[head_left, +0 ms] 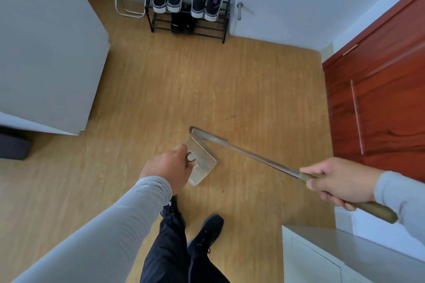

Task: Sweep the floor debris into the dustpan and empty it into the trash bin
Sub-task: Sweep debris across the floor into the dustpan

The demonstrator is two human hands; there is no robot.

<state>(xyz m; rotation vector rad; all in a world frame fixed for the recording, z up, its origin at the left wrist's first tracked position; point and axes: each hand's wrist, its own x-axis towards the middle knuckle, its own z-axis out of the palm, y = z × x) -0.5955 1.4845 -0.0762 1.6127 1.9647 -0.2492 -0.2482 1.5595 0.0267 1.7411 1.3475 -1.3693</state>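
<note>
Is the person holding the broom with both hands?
No, only the right hand grips the broom; the left hand holds the dustpan.

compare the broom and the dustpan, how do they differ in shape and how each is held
The broom is long and thin with a metal shaft; the dustpan is short, boxy and translucent. The right hand grips the broom's olive handle well away from its head; the left hand holds the dustpan by its handle, close to the pan. Both meet near the wooden floor, the broom head at the pan's mouth.
</note>
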